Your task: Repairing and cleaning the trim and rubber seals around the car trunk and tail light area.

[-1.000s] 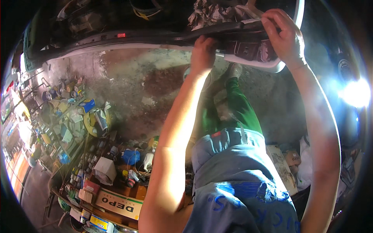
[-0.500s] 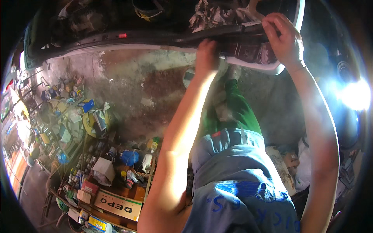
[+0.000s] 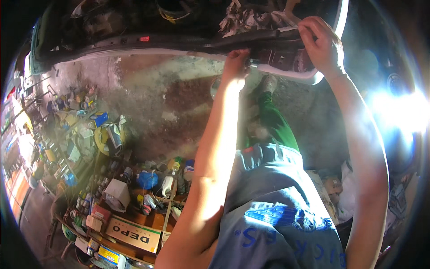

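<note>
A long vehicle body panel with a dark inner side (image 3: pixel 179 46) and a pale outer edge (image 3: pixel 286 72) runs across the top of the head view. At its lower edge is my left hand (image 3: pixel 235 67), fingers curled closed; whatever they hold is hidden. A small silver metal piece (image 3: pixel 253 62) shows just right of those fingers, and I cannot tell whether it is held or fixed to the panel. Over the panel's right corner, my right hand (image 3: pixel 323 47) has its thumb and fingers drawn together in a pinch, their contents not visible.
Crumpled paper (image 3: pixel 246 20) lies beyond the panel. At lower left stands a cluttered wooden bench with a flat cardboard box (image 3: pixel 133 233), a white box (image 3: pixel 117 195) and a blue bundle (image 3: pixel 147 179). A bright lamp (image 3: pixel 410 112) glares at right. White bags (image 3: pixel 347 193) lie at lower right.
My left hand has turned, showing its curled fingers and more of the silver piece. My right hand stays at the corner. The whole view has shifted slightly.
</note>
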`<state>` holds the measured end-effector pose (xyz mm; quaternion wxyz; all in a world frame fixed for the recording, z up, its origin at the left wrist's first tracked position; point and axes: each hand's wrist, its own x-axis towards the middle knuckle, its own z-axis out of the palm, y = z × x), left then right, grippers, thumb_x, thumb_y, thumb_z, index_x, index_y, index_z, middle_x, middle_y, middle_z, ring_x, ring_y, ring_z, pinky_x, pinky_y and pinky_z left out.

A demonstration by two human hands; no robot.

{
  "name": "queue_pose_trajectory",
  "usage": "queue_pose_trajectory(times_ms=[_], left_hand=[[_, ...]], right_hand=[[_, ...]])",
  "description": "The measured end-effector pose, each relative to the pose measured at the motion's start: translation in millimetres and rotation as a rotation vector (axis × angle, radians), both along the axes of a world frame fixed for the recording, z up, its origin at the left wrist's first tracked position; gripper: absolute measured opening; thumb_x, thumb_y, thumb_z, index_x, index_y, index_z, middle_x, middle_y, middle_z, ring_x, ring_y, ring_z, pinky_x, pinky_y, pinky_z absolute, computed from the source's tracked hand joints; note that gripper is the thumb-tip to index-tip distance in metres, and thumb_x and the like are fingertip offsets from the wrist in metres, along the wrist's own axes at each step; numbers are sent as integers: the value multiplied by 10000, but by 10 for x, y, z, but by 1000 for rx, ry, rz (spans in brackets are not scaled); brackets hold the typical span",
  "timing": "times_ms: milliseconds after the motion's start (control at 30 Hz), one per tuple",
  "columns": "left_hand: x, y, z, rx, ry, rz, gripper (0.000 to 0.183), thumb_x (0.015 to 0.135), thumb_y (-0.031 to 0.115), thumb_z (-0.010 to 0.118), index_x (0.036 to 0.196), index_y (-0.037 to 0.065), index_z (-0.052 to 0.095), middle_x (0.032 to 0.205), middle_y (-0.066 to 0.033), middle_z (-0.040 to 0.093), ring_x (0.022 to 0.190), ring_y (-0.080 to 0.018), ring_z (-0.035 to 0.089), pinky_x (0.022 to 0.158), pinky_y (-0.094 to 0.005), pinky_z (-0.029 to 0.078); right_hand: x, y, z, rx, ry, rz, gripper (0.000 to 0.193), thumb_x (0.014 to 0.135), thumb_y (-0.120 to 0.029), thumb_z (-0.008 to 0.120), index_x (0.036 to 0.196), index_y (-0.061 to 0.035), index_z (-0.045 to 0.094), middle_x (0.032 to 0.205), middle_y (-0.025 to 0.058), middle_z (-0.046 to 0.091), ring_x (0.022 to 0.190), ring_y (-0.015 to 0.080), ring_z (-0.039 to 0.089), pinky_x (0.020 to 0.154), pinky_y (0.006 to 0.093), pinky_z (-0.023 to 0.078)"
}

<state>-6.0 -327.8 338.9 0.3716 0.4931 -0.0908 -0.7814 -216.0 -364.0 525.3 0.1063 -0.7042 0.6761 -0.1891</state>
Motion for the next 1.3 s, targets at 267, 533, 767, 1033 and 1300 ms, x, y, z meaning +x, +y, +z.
queue_pose_trajectory(times_ms=[267,533,767,1033,1300], left_hand=[[-117,-80,199,53,-340,-63,327,845,210,782,898,80,486,638,-20,496,451,-108,432,373,-270,306],[-202,-22,-151,-190,-364,-111,327,821,193,807,809,91,496,614,-4,502,464,-108,454,384,-299,325],[28,-20,-311,146,-370,156,299,844,146,773,866,121,476,572,-21,467,369,-124,386,325,-288,264],[-357,91,-81,-88,-410,130,350,823,165,805,747,128,465,545,13,455,407,-95,402,376,-268,292],[131,-29,-140,-3,-42,119,286,843,105,775,802,118,493,625,35,489,435,-44,388,348,-229,247]], right_hand=[[-42,-27,-56,-101,38,81,124,927,-182,630,997,-87,667,1041,15,673,935,231,659,766,320,519],[-32,-13,-43,-61,4,56,112,920,-164,631,990,-82,662,1028,21,678,945,228,663,784,316,516],[-27,-15,-32,-91,20,77,107,921,-160,630,990,-86,665,1041,21,678,936,225,668,785,309,518],[-15,0,-46,-46,56,47,100,929,-167,632,988,-96,671,1049,19,679,927,208,670,794,302,512],[-18,-3,-55,-35,-24,85,105,931,-166,626,1001,-101,671,1042,15,681,922,197,670,789,299,507]])
